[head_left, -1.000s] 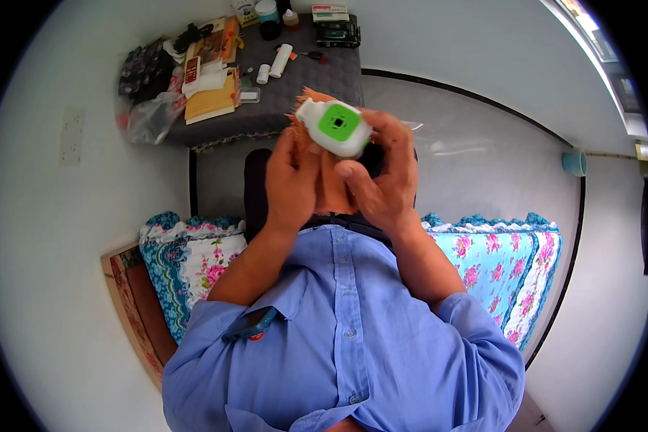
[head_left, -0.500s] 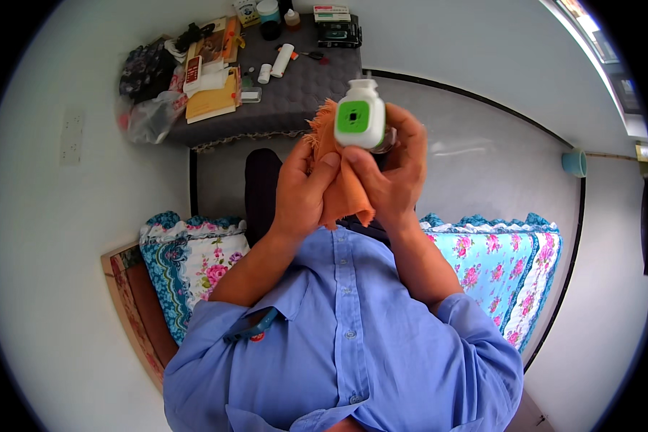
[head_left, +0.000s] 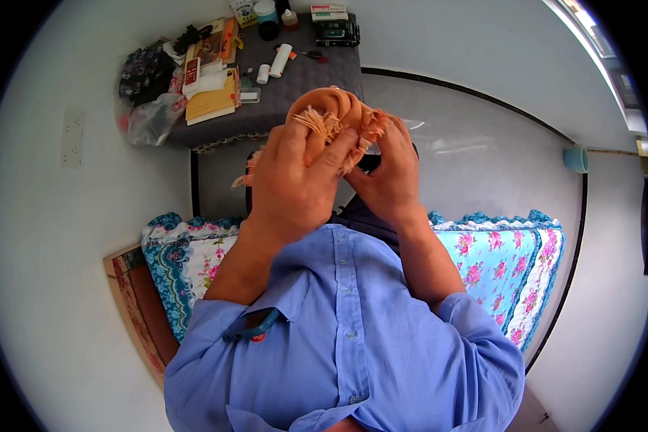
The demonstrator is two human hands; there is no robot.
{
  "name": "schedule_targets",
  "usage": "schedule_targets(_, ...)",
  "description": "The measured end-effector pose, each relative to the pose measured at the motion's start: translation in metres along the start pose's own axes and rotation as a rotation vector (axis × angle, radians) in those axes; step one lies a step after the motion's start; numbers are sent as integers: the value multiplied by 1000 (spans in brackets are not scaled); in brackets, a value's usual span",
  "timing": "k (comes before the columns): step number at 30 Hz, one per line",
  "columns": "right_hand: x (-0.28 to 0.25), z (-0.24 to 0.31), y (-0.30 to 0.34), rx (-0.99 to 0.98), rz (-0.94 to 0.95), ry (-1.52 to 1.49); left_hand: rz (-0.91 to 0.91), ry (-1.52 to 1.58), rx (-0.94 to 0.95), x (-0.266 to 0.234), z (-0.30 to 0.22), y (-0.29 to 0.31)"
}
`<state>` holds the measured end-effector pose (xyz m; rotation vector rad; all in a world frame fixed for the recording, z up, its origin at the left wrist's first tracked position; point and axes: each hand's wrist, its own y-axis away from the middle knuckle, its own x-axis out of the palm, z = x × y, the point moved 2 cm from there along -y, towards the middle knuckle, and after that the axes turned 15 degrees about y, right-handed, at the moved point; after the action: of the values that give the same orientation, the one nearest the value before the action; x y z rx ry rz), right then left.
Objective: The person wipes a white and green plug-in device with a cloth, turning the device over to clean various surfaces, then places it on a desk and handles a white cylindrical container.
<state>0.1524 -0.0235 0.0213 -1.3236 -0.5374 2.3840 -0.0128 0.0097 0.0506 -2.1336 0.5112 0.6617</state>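
Observation:
An orange fringed cloth [head_left: 336,104] is bunched up in front of my chest, between my two hands. My left hand [head_left: 289,186] is closed on it, with the thumb pressing into the folds and frayed ends poking out by the fingers. From the other side my right hand [head_left: 396,176] curls its fingers behind the bundle. The cloth covers nearly all of the small white device with a green face that the right hand holds. Only a pale bit shows beside the right fingers.
Ahead stands a grey padded table [head_left: 306,79] with bottles, papers, a red-and-white handset [head_left: 192,72] and a clear plastic bag [head_left: 153,122]. Floral covers [head_left: 493,270] lie at both sides of me. A phone [head_left: 252,325] sits in my shirt pocket. A blue cup [head_left: 574,160] is at the right wall.
The cloth now wraps over the white and green device, whose green face was in plain view before. My left hand has moved up and turned its back toward me.

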Motion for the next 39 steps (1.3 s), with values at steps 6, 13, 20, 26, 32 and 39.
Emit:
schedule_targets(6, -7, 6, 3, 179, -145, -121, -259, 367, -275, 15, 8, 8)
schedule_targets(13, 2, 3, 7, 339, 19, -1184, -402, 1132, -694, 43, 19, 27)
schedule_targets(20, 10, 9, 8, 338, -193, -874, -431, 1159, -667, 51, 3, 30)
schedule_targets(26, 17, 13, 23, 274, -46, -812, -396, 1176, -753, 49, 25, 33)
schedule_targets(32, 14, 3, 5, 356, -269, -837, -248, 812, -477, 59, 10, 30)
schedule_targets(39, 2, 10, 16, 221, 6, -800, -268, 1209, -725, 40, 28, 27)
